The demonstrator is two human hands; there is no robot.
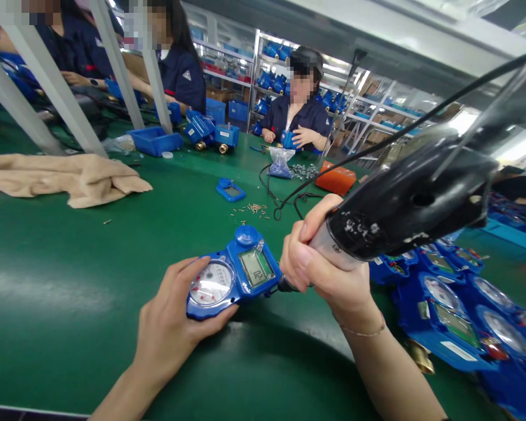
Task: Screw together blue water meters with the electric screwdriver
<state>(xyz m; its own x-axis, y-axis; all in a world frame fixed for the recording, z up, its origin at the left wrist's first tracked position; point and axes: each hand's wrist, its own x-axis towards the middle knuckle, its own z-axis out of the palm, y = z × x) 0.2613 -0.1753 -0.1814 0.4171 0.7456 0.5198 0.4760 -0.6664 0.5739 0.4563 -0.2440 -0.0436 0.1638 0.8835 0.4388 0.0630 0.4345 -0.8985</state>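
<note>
My left hand [170, 327] grips a blue water meter [232, 275] from below, its round dial and small digital display facing up. My right hand [319, 263] is wrapped around the body of a black electric screwdriver [412, 199], which has a thin black cord [359, 146] running off behind it. The screwdriver's dark tip [284, 285] meets the right edge of the meter's casing. The contact point itself is small and partly hidden by my right hand.
Several blue meters [447, 310] lie heaped at right on the green workbench [61, 304]. Farther off are a beige cloth [61, 178], scattered small screws [254, 208], a bagged parts pack [281, 164], an orange case [335, 178] and a co-worker [298, 111] handling a blue part.
</note>
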